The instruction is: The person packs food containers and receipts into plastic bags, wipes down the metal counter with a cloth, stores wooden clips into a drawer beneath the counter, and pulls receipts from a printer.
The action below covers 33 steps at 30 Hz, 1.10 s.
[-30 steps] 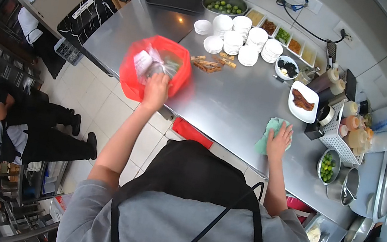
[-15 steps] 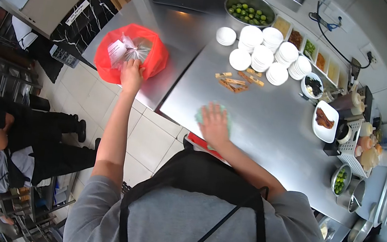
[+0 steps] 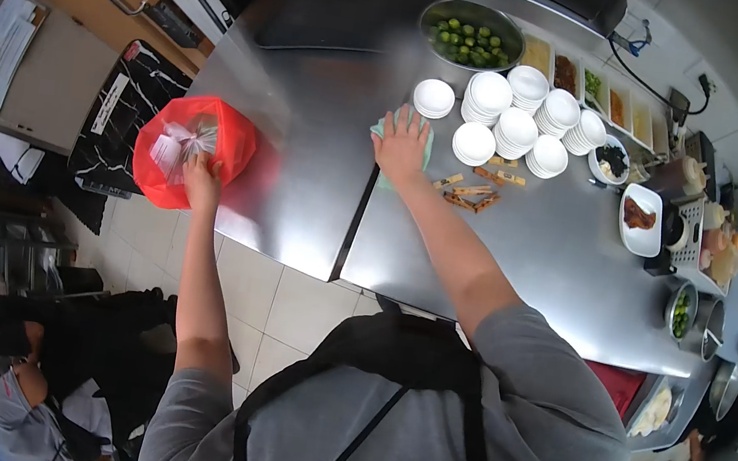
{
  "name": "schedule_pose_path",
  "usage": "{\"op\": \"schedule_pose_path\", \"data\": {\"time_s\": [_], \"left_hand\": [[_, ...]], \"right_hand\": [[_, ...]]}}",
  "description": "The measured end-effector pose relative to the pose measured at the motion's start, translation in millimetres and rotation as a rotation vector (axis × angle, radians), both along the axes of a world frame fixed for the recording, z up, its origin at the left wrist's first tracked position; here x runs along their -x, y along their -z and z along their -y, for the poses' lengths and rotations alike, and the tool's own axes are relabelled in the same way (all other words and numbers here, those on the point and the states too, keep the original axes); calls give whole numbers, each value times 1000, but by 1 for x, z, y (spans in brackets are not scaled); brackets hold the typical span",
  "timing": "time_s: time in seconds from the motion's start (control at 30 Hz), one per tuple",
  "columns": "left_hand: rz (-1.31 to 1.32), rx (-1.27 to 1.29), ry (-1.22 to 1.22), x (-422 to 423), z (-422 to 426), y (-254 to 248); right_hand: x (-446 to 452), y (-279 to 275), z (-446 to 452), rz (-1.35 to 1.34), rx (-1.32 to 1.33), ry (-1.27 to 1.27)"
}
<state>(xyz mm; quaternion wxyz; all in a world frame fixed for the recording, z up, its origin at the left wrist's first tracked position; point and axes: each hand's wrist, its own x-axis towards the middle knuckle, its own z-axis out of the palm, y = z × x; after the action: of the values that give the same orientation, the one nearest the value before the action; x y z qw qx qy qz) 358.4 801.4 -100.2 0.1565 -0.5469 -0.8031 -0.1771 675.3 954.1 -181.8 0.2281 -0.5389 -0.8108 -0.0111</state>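
**Left hand gripping a red bag, right hand spread on a green cloth, at a steel table**

A person's left hand (image 3: 203,182) is grasping a red plastic bag (image 3: 236,146) by its mouth, fingers curled beside a knotted clear bag (image 3: 202,131) inside; whether they are pinching both layers cannot be told. The red bag is sitting by the steel table (image 3: 304,154)'s edge. The right hand (image 3: 402,147) is lying flat, fingers spread, on a green cloth (image 3: 385,177). A short stack of white dishes (image 3: 433,99) is standing just beyond its fingertips; wooden clothespins (image 3: 468,191) are lying to its right, and a table seam (image 3: 353,228) is running nearer the body.

A sideways sweep of the right hand could be toppling dishes or scattering clothespins; the cloth could be snagging on the seam. A loosening left grip could be letting the bag slip off the edge, or thin plastic could be tearing.

A white label (image 3: 166,152) is showing beside the left hand; farther left, a white strip (image 3: 108,104) and posted papers (image 3: 9,34) are carrying marks too small to read. No brand is showing legibly.
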Motion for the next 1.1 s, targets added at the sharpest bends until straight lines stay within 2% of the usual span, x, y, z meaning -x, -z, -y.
{"op": "schedule_pose_path", "data": {"time_s": [0.13,0.27,0.4,0.47,0.53,0.57,0.63,0.67,0.73,0.8,0.83,0.9,0.93,1.0,1.03,1.1], "left_hand": [[-12,1,25,0,1,-2],[27,19,11,0,1,-2],[-51,-131,-113,-50,-11,-41],[-79,-400,-5,-117,-39,-66],[167,-274,277,-194,-70,-85],[240,-310,423,-220,-95,-68],[427,-169,497,-279,-129,-60],[500,-134,488,-301,-149,-50],[404,-186,508,-335,-178,-44],[459,-42,392,-351,-207,-36],[454,-48,394,-356,-216,-33],[491,103,210,-359,-230,-30],[486,101,209,-357,-236,-31],[641,362,163,-354,-244,-34],[596,349,153,-357,-241,-36],[592,255,125,-363,-236,-36]], "right_hand": [[-5,-9,17,18,5,1],[-26,-19,114,143,90,-332],[-92,-27,184,17,136,-704],[-137,-33,191,79,186,-597],[-189,-31,188,54,127,-440],[-213,-34,184,111,114,-332],[-258,-35,176,129,95,-119],[-280,-33,174,91,89,-14],[-323,-30,173,78,61,176],[-362,-25,175,61,38,336],[-381,-24,178,57,32,336],[-421,-19,187,25,8,511],[-445,-11,194,20,7,509],[-485,9,202,-159,-82,678],[-493,6,201,-163,-81,677],[-508,-13,200,-590,3,779]]}}
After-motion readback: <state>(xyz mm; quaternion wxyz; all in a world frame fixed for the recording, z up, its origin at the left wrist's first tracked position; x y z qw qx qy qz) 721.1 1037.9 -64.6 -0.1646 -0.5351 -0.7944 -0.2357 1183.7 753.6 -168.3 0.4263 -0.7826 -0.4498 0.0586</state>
